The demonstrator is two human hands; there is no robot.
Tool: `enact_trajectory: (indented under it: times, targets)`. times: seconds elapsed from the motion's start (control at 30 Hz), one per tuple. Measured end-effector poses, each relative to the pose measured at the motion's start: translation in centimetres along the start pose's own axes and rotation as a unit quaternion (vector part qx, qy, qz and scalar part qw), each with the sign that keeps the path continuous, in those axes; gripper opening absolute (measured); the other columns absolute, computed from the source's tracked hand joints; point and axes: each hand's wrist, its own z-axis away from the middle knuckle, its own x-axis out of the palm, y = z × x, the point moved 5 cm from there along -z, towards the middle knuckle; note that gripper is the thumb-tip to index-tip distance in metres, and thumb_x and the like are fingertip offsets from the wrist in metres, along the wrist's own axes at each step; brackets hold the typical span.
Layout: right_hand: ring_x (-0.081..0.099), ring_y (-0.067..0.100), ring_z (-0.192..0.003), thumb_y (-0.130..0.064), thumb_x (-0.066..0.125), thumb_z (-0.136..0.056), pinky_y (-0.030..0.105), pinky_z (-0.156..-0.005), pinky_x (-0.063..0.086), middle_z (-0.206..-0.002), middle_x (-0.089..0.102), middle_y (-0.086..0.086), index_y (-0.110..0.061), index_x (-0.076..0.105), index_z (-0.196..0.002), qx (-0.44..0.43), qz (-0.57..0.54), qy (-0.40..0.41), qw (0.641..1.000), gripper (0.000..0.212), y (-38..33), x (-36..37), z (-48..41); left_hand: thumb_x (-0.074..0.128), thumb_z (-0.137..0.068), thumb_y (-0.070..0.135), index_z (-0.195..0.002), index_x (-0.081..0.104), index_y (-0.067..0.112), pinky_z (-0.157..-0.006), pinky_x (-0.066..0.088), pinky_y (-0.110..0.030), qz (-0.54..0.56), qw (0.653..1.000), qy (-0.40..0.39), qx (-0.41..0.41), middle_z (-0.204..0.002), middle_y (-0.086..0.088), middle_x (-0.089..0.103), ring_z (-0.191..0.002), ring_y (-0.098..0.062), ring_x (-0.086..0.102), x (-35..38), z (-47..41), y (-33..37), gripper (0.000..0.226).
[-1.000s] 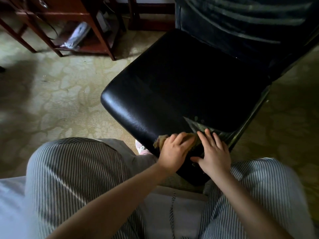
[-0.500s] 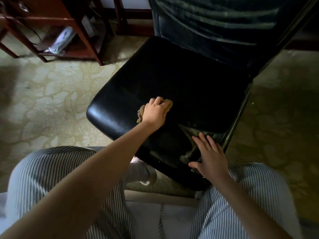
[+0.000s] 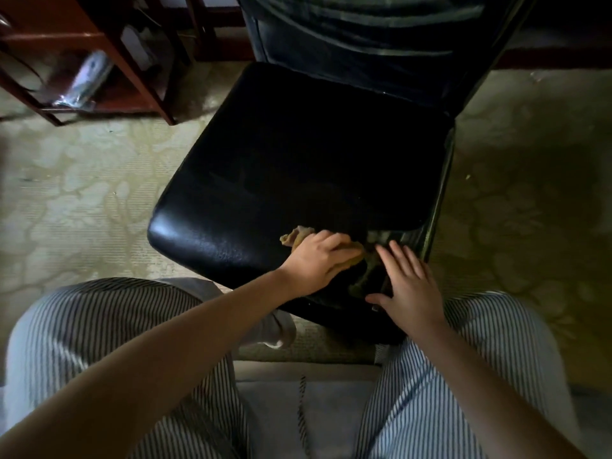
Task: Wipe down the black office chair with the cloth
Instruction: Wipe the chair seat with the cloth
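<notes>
The person wears loose trousers of pale blue-white cloth with thin dark pinstripes. The left striped trouser leg (image 3: 99,313) fills the view toward 7 o'clock and the right striped trouser leg (image 3: 480,376) toward 5 o'clock. Between them at 6 o'clock shows a plain pale garment front (image 3: 271,419) with a narrow dark-striped strip (image 3: 302,409) down it. Both forearms are bare to the frame edge, as are the left hand (image 3: 318,263) and right hand (image 3: 410,286). A blurred pale grey foot covering (image 3: 278,329) shows near centre; sock or shoe cannot be told.
</notes>
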Motion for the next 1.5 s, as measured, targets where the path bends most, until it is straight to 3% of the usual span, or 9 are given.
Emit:
enact_trajectory:
  times: [0.2, 0.33, 0.43, 0.53, 0.63, 0.9, 1.2, 1.33, 1.5]
  targets:
    - [-0.002, 0.020, -0.146, -0.057, 0.058, -0.083, 0.039, -0.116, 0.007, -0.159, -0.006, 0.000, -0.023, -0.002, -0.151, 0.027, -0.044, -0.007, 0.999, 0.097, 0.4, 0.3, 1.1, 0.043, -0.088, 0.025, -0.128, 0.050, 0.027, -0.078, 0.050, -0.035, -0.051, 0.994, -0.027, 0.091, -0.123, 0.000, 0.042, -0.101, -0.018, 0.044, 1.1, 4.7, 0.2, 0.040]
    - [-0.010, 0.018, -0.145, -0.056, 0.062, -0.080, 0.040, -0.117, 0.002, -0.157, -0.017, -0.002, -0.024, -0.010, -0.150, 0.030, -0.039, -0.043, 0.998, 0.105, 0.9, 0.9, 1.2, 0.042, -0.088, 0.026, -0.125, 0.058, 0.025, -0.075, 0.049, -0.032, -0.070, 0.991, -0.030, 0.114, -0.118, -0.003, 0.051, -0.098, -0.020, 0.046, 0.3, 2.7, -0.6, 0.040]
    - [-0.012, 0.019, -0.145, -0.056, 0.062, -0.080, 0.039, -0.117, 0.001, -0.157, -0.019, -0.001, -0.026, -0.012, -0.149, 0.026, -0.039, -0.052, 0.998, 0.106, 1.4, 0.8, 1.3, 0.043, -0.092, 0.025, -0.125, 0.060, 0.017, -0.077, 0.051, -0.038, -0.045, 0.996, 0.056, -0.052, -0.110, -0.012, 0.059, -0.088, -0.030, 0.053, -1.4, -1.0, -2.9, 0.038]
    - [-0.016, 0.020, -0.144, -0.053, 0.065, -0.080, 0.040, -0.117, 0.003, -0.156, -0.022, -0.001, -0.028, -0.015, -0.148, 0.043, -0.049, -0.073, 0.995, 0.108, 1.9, 1.0, 1.6, 0.040, -0.098, 0.025, -0.135, 0.048, 0.019, -0.092, 0.040, -0.039, -0.028, 0.961, 0.064, -0.266, -0.124, -0.009, 0.049, -0.106, -0.031, 0.046, -2.4, -5.1, -5.4, 0.038]
    - [-0.017, 0.020, -0.144, -0.046, 0.069, -0.079, 0.041, -0.117, 0.007, -0.155, -0.023, -0.001, -0.029, -0.015, -0.148, 0.055, -0.067, -0.083, 0.993, 0.109, 2.1, 1.1, 1.6, 0.037, -0.099, 0.026, -0.135, 0.046, 0.022, -0.092, 0.033, -0.034, -0.023, 0.947, 0.061, -0.315, -0.130, -0.006, 0.045, -0.114, -0.029, 0.040, -2.1, -8.5, -5.9, 0.038]
    - [-0.012, 0.019, -0.145, -0.039, 0.073, -0.078, 0.040, -0.116, 0.022, -0.156, -0.019, -0.005, -0.030, -0.008, -0.149, 0.087, -0.081, -0.049, 0.992, 0.108, 1.8, 1.1, 1.6, 0.049, -0.094, 0.020, -0.125, 0.060, 0.015, -0.088, 0.046, -0.039, -0.004, 0.996, 0.024, -0.089, -0.116, -0.011, 0.057, -0.096, -0.031, 0.054, 0.5, -7.8, -2.1, 0.033]
    - [-0.003, 0.019, -0.146, -0.035, 0.077, -0.074, 0.041, -0.114, 0.027, -0.158, -0.009, -0.003, -0.029, -0.005, -0.150, 0.119, -0.118, -0.001, 0.986, 0.111, 1.8, 1.1, 2.2, 0.047, -0.090, 0.019, -0.120, 0.062, 0.016, -0.079, 0.050, -0.034, 0.000, 0.995, -0.022, 0.099, -0.116, -0.007, 0.055, -0.094, -0.022, 0.054, 1.9, 1.8, 3.4, 0.034]
    - [0.003, 0.021, -0.146, -0.039, 0.077, -0.072, 0.042, -0.112, 0.030, -0.158, -0.009, -0.002, -0.028, -0.009, -0.149, 0.123, -0.145, -0.001, 0.982, 0.116, 2.4, 1.5, 2.3, 0.047, -0.086, 0.018, -0.127, 0.049, 0.024, -0.084, 0.050, -0.035, -0.052, 0.992, -0.006, 0.111, -0.123, -0.001, 0.044, -0.104, -0.021, 0.046, 3.1, 4.1, 3.4, 0.041]
    - [0.003, 0.021, -0.146, -0.039, 0.078, -0.071, 0.042, -0.114, 0.024, -0.158, -0.015, -0.005, -0.028, -0.009, -0.150, 0.098, -0.179, -0.023, 0.979, 0.118, 3.3, 1.9, 1.9, 0.047, -0.089, 0.021, -0.124, 0.061, 0.017, -0.074, 0.047, -0.036, -0.040, 0.998, 0.037, 0.034, -0.111, -0.009, 0.056, -0.093, -0.025, 0.051, 1.7, -1.4, 2.0, 0.037]
